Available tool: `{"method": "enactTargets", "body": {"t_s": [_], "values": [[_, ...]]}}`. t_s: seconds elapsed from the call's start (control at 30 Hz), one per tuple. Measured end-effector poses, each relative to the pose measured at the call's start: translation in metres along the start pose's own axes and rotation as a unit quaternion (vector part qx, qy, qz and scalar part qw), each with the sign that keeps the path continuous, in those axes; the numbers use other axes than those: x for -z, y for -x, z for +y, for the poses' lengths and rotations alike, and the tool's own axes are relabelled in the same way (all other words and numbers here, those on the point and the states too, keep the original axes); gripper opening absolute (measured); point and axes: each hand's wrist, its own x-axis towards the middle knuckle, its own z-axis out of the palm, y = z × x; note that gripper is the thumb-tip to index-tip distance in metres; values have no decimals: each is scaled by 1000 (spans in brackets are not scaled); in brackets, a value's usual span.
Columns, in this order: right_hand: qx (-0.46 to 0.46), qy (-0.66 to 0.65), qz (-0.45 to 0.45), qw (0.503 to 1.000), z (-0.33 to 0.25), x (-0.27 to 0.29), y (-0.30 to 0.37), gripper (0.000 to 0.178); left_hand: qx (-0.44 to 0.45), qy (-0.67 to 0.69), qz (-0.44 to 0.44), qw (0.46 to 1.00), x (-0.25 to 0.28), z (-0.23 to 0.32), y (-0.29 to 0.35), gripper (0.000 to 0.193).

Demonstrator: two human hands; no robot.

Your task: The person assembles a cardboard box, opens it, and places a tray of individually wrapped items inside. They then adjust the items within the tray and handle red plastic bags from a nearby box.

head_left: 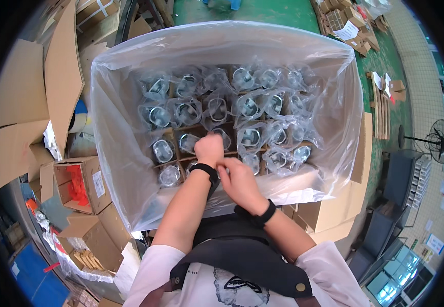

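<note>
Head: left hand (209,148) reaches among bagged parts (250,136); carton (89,202) bears label (98,184).

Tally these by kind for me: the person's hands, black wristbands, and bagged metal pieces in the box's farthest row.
Hands: 2 (left hand, right hand)
Black wristbands: 2
Bagged metal pieces, farthest row: 6
Total: 10

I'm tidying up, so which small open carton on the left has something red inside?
The upper carton, with a white label on its side: bright red material shows inside, whereas the lower carton holds tan pieces.
</note>
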Motion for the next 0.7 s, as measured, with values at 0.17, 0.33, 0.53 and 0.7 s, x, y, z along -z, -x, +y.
{"method": "enactTargets", "body": {"t_s": [0.17,0.33,0.53,0.7], "values": [[-65,133,38,988,30,-35,-24,25,35,245,78,966,33,-19,34,11],[-101,273,-33,956,47,-44,-54,14,22,300,144,943,38,-34,46,12],[-63,227,45,971,32,-11,-38,16,-103,347,115,925,47,-24,33,23],[8,175,118,977,15,16,-61,10,-49,247,113,961,50,-12,16,19]]}}
